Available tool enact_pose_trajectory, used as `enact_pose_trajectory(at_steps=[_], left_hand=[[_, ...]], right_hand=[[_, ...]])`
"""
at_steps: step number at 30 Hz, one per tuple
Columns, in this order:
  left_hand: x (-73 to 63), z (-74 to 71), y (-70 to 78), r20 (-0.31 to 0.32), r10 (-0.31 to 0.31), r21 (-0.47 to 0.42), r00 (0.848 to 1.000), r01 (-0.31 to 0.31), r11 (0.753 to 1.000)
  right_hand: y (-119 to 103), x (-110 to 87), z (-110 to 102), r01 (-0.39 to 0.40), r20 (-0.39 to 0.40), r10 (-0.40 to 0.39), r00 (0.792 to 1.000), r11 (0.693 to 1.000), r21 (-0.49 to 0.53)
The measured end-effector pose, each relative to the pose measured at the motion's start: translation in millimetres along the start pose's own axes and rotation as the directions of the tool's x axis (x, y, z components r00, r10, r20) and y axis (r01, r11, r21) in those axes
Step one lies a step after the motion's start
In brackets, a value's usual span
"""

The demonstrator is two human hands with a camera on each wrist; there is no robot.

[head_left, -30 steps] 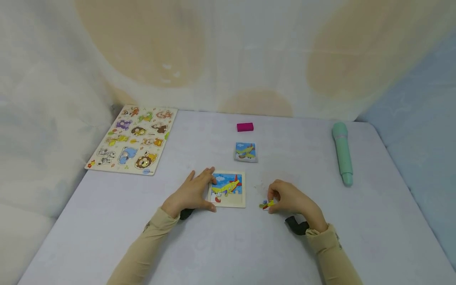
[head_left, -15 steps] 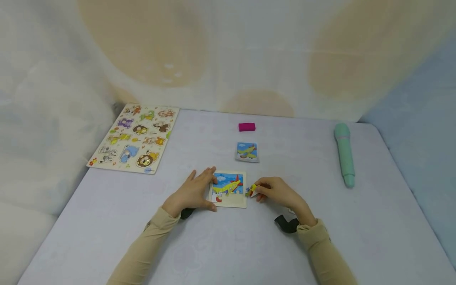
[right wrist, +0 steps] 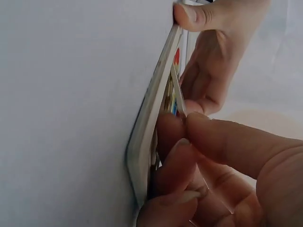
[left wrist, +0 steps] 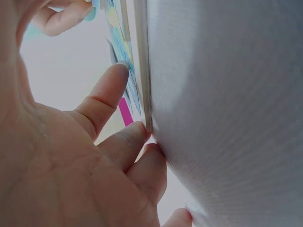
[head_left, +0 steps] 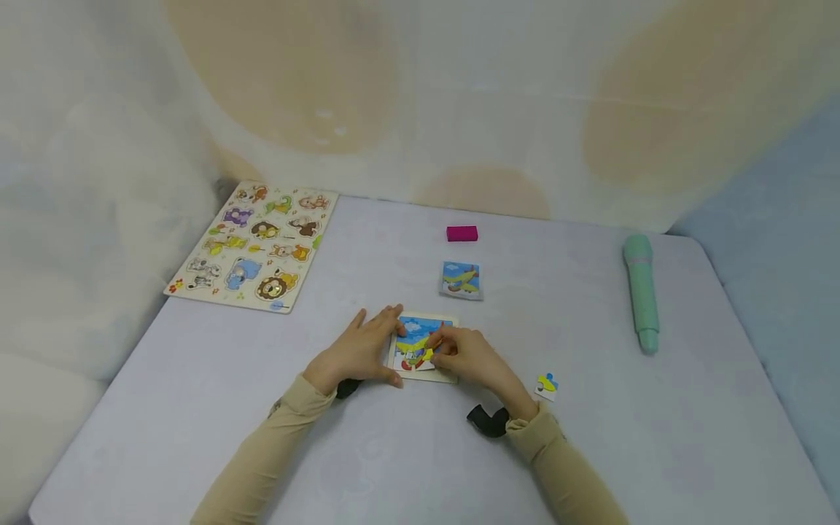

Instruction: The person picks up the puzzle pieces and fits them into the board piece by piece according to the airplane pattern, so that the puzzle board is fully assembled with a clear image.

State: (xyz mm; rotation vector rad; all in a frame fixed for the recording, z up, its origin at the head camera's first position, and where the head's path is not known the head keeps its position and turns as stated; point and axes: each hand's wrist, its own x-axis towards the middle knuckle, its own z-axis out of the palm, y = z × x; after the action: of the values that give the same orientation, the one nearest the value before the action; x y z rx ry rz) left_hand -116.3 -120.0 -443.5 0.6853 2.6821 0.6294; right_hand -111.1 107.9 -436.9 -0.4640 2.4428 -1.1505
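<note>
A small airplane jigsaw puzzle in a pale wooden tray lies before me on the table. My left hand rests at its left side with fingers spread; in the left wrist view the index finger touches the picture, and other fingers meet the tray's edge. Between thumb and fingers my right hand pinches a puzzle piece, tilted over the lower part of the tray. Its fingers cover part of the picture. One loose puzzle piece with yellow and blue on it lies right of the right wrist.
Behind the tray lies a small airplane picture, with a magenta block farther back. An animal puzzle board occupies the back left. On the right is a mint-green microphone-shaped object. Cloth walls surround the table's back and sides.
My right hand has lifted the puzzle piece from the table and carried it left over the tray. The loose piece, hidden earlier, now shows. My left hand stays at the tray.
</note>
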Motion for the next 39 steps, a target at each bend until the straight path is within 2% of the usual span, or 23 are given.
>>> enact_pose_trajectory(at_steps=[5,10,18,20,24,27,30,33,36,39], left_hand=[[-0.2,-1.7,1.5,-0.001,0.002,0.002,1.000,-0.002,1.000],[-1.8,-3.5,3.2,-0.001,0.007,0.003,1.000,-0.007,1.000],[-1.3,-6.0,2.9,-0.006,0.014,0.017,1.000,-0.014,1.000],[-0.7,-5.4,2.5,-0.007,0.016,0.014,1.000,-0.016,1.000],[-1.2,-3.4,0.9,0.007,0.009,0.008,1.000,-0.009,1.000],[-2.3,-1.3,0.5,0.013,-0.006,0.005,1.000,0.006,1.000],[-3.4,-1.7,1.0,0.003,-0.009,0.005,1.000,0.009,1.000],[-2.9,-1.6,1.8,-0.003,0.005,0.001,1.000,-0.005,1.000],[-0.7,0.0,2.3,-0.002,0.017,-0.001,1.000,-0.017,1.000],[-0.8,-0.9,1.3,0.004,0.015,0.003,1.000,-0.015,1.000]], right_hand=[[-4.0,-1.3,8.6,0.016,-0.064,-0.018,0.998,0.999,-0.038],[-4.4,-0.4,13.9,0.037,-0.086,-0.042,0.995,0.997,-0.062],[-8.1,-2.1,16.6,0.117,-0.014,-0.124,0.992,0.963,-0.243],[-6.7,-2.8,13.9,0.116,0.010,-0.116,0.993,0.968,-0.223],[6.9,-7.6,-4.8,0.111,0.035,-0.109,0.993,0.991,-0.076],[27.0,-21.9,-30.7,0.056,-0.022,-0.056,0.998,0.998,-0.012],[52.8,-45.9,-57.2,-0.016,-0.120,0.012,0.993,1.000,-0.025],[77.3,-74.1,-77.7,-0.087,-0.175,0.079,0.981,0.995,-0.041],[92.4,-98.3,-90.0,-0.180,-0.200,0.167,0.965,0.982,-0.047],[97.2,-109.6,-92.0,-0.194,-0.195,0.177,0.965,0.978,-0.075]])
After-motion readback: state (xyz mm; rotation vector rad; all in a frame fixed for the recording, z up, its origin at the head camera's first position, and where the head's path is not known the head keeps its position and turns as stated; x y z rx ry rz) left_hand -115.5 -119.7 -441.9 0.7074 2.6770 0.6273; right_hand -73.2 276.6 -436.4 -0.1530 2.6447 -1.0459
